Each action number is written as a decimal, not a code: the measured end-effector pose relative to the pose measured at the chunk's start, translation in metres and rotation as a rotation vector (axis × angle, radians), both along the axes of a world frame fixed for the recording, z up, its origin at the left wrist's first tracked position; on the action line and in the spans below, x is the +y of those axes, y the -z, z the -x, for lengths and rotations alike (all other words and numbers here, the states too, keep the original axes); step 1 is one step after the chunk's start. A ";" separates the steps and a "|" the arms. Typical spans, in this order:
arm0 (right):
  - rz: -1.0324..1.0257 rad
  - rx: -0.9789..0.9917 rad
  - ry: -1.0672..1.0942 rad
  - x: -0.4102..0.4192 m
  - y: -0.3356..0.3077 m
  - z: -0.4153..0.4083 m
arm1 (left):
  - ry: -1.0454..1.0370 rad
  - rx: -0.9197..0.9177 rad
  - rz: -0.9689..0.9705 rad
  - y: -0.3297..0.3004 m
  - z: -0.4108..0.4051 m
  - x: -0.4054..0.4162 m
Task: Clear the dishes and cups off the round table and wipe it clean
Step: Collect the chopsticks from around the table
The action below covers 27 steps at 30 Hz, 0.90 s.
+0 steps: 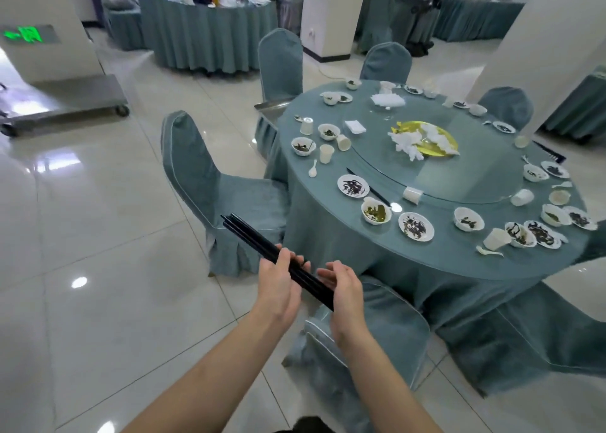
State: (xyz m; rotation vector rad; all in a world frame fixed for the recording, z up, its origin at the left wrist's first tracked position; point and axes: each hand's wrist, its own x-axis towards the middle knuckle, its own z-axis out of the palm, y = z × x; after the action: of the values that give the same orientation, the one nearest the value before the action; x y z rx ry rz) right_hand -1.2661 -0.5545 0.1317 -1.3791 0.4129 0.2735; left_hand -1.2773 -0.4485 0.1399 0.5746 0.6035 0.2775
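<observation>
A person stood beside a round table point(328, 223) draped in blue-green cloth. The left hand point(278, 285) gripped a bundle of black chopsticks point(262, 242), its fingers curled around them, and the sticks angled up to the left. The right hand point(342, 290) cupped the bundle's near end with relaxed fingers. On the table lay dirty white bowls point(376, 211), plates point(415, 226) and paper cups point(326, 153) around a glass turntable point(459, 177). Covered chairs point(203, 177) stood nearby.
</observation>
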 end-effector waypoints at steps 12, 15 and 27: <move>-0.072 0.080 -0.037 0.138 0.025 -0.116 | -0.031 0.027 -0.112 0.017 -0.091 0.139; -0.098 0.085 -0.054 0.170 0.026 -0.164 | -0.058 0.043 -0.148 0.015 -0.136 0.169; 0.062 0.046 0.004 0.184 0.046 -0.288 | 0.037 0.172 -0.171 0.023 -0.263 0.212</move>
State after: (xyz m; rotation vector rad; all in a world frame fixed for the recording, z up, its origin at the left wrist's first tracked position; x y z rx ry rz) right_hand -0.9786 -0.3701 0.0860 -1.4345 0.4656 0.2913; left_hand -1.0138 -0.2368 0.1166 0.7794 0.7388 0.2473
